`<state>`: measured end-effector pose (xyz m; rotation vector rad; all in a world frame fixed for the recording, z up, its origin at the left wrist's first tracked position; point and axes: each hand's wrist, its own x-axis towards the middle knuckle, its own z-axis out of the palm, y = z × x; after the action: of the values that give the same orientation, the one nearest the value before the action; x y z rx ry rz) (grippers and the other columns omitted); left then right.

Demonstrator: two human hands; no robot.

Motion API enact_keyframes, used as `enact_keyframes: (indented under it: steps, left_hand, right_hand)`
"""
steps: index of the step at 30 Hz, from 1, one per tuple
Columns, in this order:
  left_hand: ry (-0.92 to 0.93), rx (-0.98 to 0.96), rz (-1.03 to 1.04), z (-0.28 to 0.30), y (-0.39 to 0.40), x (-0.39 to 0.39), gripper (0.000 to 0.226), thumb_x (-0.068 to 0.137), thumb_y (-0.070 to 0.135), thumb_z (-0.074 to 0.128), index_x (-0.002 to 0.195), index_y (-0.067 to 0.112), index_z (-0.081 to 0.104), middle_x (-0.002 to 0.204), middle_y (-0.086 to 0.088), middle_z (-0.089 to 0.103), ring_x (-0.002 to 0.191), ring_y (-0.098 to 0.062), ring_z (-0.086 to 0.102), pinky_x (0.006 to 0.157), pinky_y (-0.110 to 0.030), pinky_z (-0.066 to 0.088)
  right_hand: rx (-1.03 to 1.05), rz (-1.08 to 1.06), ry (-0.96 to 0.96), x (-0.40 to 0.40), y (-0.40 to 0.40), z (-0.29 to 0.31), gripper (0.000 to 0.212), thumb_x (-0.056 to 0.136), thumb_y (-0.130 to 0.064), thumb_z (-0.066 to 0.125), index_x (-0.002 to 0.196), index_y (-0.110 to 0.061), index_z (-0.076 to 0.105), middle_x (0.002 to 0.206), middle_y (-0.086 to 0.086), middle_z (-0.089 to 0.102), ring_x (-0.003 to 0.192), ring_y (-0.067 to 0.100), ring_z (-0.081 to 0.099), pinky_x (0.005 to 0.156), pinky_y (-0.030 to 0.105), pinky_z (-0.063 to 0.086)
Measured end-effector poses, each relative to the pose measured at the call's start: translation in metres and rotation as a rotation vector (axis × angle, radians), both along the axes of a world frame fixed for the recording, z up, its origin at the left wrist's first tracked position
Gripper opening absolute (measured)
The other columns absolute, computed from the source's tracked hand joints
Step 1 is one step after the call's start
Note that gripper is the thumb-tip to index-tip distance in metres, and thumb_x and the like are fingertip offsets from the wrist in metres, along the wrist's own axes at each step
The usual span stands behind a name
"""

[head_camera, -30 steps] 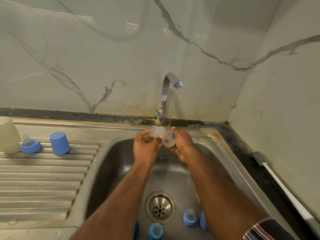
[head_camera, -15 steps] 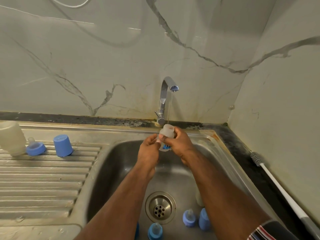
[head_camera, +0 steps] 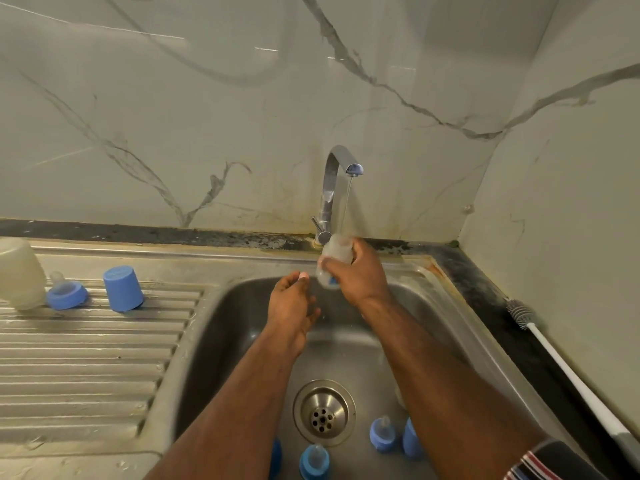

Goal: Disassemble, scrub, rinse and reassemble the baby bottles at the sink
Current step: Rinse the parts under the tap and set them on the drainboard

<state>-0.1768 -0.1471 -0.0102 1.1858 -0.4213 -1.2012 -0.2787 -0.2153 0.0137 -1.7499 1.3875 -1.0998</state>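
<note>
Rinsing: right hand [head_camera: 360,271] is wrapped round a clear bottle [head_camera: 333,259], holding it upright under the thin stream from the tap [head_camera: 337,181], at the back edge of the sink [head_camera: 221,327].
Left hand: left hand [head_camera: 292,301] hangs over the basin just beside the bottle, fingers loose and apart, holding nothing.
Done, as judged: on the draining board [head_camera: 86,358], near its back left corner, stand an upturned clear bottle [head_camera: 19,271], a blue collar with its teat [head_camera: 65,294] and an upturned blue cap [head_camera: 123,288]; this set looks washed and left to dry, not yet put together.
Outstanding: several blue parts wait on the sink floor round the drain [head_camera: 323,412], among them a collar with teat [head_camera: 382,434] and another [head_camera: 314,460] at the front edge (their bottles are not plainly visible).
Brush: bottle brush [head_camera: 571,375] lies on the counter along the right edge of the sink, apart from both hands.
Progress: roughly midway; disassembly appears complete, reassembly not started.
</note>
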Motion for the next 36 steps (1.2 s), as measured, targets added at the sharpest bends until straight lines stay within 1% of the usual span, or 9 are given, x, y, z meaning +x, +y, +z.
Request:
enact_keyframes:
  steps: [2,6,8,15,18,21,24,27,36]
  left_hand:
    - [-0.002,-0.004,-0.005,0.001,0.002,-0.002,0.016,0.104,0.025,0.056,0.113,0.019,0.067,0.104,-0.007,0.072,0.100,-0.028,0.070,0.096,-0.049,0.057]
    - [-0.012,0.018,-0.007,0.001,0.001,-0.002,0.012,0.105,0.024,0.055,0.101,0.023,0.066,0.082,-0.001,0.060,0.083,-0.024,0.053,0.081,-0.040,0.051]
    - [0.015,0.009,-0.021,0.001,0.001,-0.002,0.013,0.105,0.025,0.055,0.105,0.019,0.067,0.086,-0.004,0.066,0.086,-0.026,0.056,0.086,-0.042,0.054]
    - [0.027,0.013,-0.029,0.001,0.001,-0.002,0.013,0.104,0.026,0.056,0.111,0.021,0.065,0.101,-0.007,0.072,0.094,-0.024,0.069,0.096,-0.046,0.057]
    - [0.034,0.023,-0.010,0.002,0.001,0.000,0.009,0.104,0.025,0.056,0.107,0.024,0.064,0.094,-0.001,0.066,0.092,-0.020,0.062,0.098,-0.047,0.054]
    - [0.042,0.017,-0.020,0.002,0.001,-0.001,0.013,0.104,0.026,0.056,0.112,0.021,0.064,0.103,-0.005,0.071,0.099,-0.022,0.067,0.097,-0.046,0.055]
    - [0.046,0.028,-0.004,0.001,0.000,0.000,0.007,0.105,0.025,0.056,0.106,0.025,0.063,0.101,0.001,0.064,0.101,-0.022,0.061,0.097,-0.045,0.055]
    - [0.053,0.030,-0.019,0.001,-0.001,-0.002,0.008,0.105,0.026,0.056,0.107,0.025,0.063,0.103,-0.001,0.065,0.103,-0.023,0.062,0.099,-0.046,0.055]
    - [0.065,0.032,-0.011,-0.001,-0.002,0.001,0.007,0.105,0.026,0.056,0.105,0.025,0.063,0.102,0.000,0.064,0.100,-0.022,0.061,0.100,-0.047,0.055]
  right_hand:
    - [0.045,0.042,0.131,0.000,0.001,-0.005,0.056,0.076,-0.032,0.085,0.125,-0.018,0.061,0.117,-0.002,0.066,0.100,0.017,0.063,0.086,0.033,0.056]
    - [-0.024,-0.059,-0.037,0.001,-0.001,0.001,0.056,0.077,-0.034,0.084,0.126,-0.018,0.059,0.114,-0.002,0.063,0.098,0.016,0.062,0.082,0.030,0.053]
    - [0.008,0.004,0.112,0.002,0.000,0.001,0.057,0.077,-0.030,0.084,0.127,-0.017,0.060,0.116,0.001,0.065,0.102,0.019,0.063,0.081,0.029,0.051]
    - [0.010,0.047,0.153,-0.002,0.001,0.001,0.056,0.077,-0.026,0.085,0.126,-0.020,0.061,0.116,-0.002,0.065,0.105,0.018,0.063,0.082,0.027,0.052]
    - [-0.044,-0.004,0.000,-0.001,-0.001,0.004,0.055,0.077,-0.029,0.085,0.125,-0.020,0.060,0.115,-0.004,0.066,0.101,0.016,0.063,0.084,0.030,0.054]
    - [-0.014,0.053,0.165,-0.002,0.000,0.004,0.058,0.075,-0.027,0.086,0.127,-0.019,0.059,0.117,-0.001,0.065,0.105,0.019,0.062,0.084,0.029,0.053]
    - [-0.051,-0.027,0.017,-0.005,-0.003,0.004,0.055,0.077,-0.028,0.085,0.125,-0.020,0.059,0.115,-0.002,0.065,0.101,0.017,0.061,0.085,0.031,0.054]
    - [-0.040,0.031,0.163,-0.008,-0.001,0.005,0.058,0.074,-0.026,0.086,0.126,-0.019,0.061,0.116,0.000,0.067,0.103,0.018,0.062,0.087,0.032,0.053]
    - [-0.066,-0.029,0.043,-0.007,-0.001,0.002,0.057,0.077,-0.028,0.085,0.127,-0.019,0.059,0.116,-0.003,0.064,0.103,0.017,0.061,0.082,0.027,0.051]
